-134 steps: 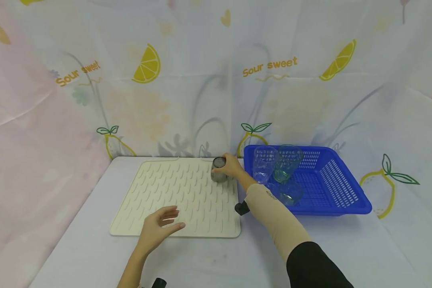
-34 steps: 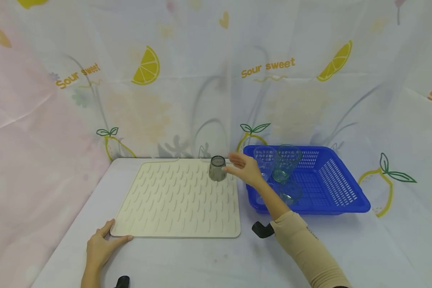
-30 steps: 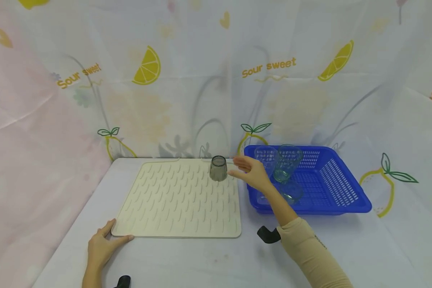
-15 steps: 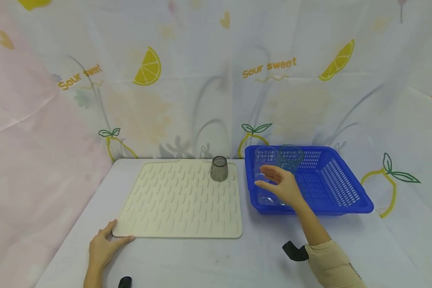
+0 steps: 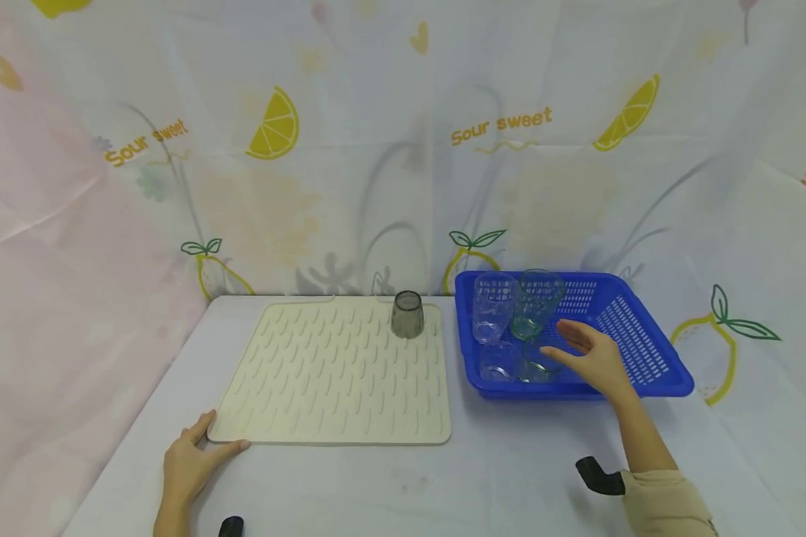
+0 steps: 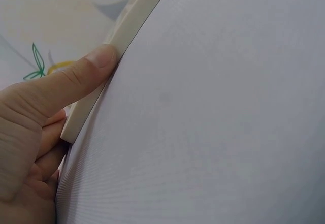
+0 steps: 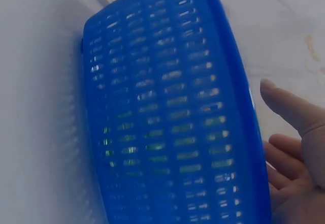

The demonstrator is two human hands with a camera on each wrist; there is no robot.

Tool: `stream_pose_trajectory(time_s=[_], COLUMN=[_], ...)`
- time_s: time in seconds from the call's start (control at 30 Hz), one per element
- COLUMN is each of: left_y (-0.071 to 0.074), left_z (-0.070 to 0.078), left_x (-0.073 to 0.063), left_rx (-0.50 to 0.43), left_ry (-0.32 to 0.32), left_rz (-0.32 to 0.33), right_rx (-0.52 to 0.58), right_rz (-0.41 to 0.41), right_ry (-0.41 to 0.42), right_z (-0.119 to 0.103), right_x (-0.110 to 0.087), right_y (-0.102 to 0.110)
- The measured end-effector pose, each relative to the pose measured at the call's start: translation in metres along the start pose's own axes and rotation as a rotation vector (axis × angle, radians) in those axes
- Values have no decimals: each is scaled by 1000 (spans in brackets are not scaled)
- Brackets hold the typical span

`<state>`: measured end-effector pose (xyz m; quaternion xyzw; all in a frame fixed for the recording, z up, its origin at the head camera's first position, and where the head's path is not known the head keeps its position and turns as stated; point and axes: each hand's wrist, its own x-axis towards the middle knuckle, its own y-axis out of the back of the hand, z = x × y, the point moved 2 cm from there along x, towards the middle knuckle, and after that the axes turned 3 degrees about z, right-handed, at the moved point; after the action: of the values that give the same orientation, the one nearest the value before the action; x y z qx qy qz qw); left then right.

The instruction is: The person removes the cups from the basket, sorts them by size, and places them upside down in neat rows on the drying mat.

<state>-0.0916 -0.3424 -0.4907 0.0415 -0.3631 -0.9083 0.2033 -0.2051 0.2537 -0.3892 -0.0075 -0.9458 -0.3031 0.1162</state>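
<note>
My left hand [image 5: 188,466] holds the near left corner of a cream ridged drying mat [image 5: 329,373], thumb along the front edge and fingers at the left side. In the left wrist view the thumb [image 6: 76,79] lies against the mat's edge [image 6: 137,16]. A smoky grey glass [image 5: 407,315] stands at the mat's back right, narrower end up. My right hand [image 5: 594,362] hovers over the blue plastic basket [image 5: 645,389], fingers spread and nothing in them. Left of that hand, the basket holds a tall clear glass [image 5: 494,306], a tall greenish glass [image 5: 537,298] and shorter glasses [image 5: 499,362] nearer me.
Slotted walls of the basket [image 7: 152,92] fill much of the right wrist view. A white cloth [image 5: 349,492] covers the table. Behind it hangs a lemon-print curtain [image 5: 363,186]. Black wrist mounts [image 5: 601,477] stick out beside both forearms.
My right hand has let go of the grey glass on the mat and moved right, over the basket. My left hand went from above the mat to its near left corner and has stayed there.
</note>
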Motion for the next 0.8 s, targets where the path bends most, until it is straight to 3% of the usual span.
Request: stream_pose_trajectory(time_s=[0.2,0.47,0.8], left_y=[0,0,0], left_z=[1,-1,-1], left_x=[-1,0,0], left_rx=[2,-1,-12], left_ry=[10,15,-8], left_rz=[1,-6,17], right_rx=[-56,-171,-144], right_rz=[-31,-251,-415], right_ry=[-36,-56,-33], right_z=[17,22,29], right_x=[0,14,25], right_y=[8,3,-14])
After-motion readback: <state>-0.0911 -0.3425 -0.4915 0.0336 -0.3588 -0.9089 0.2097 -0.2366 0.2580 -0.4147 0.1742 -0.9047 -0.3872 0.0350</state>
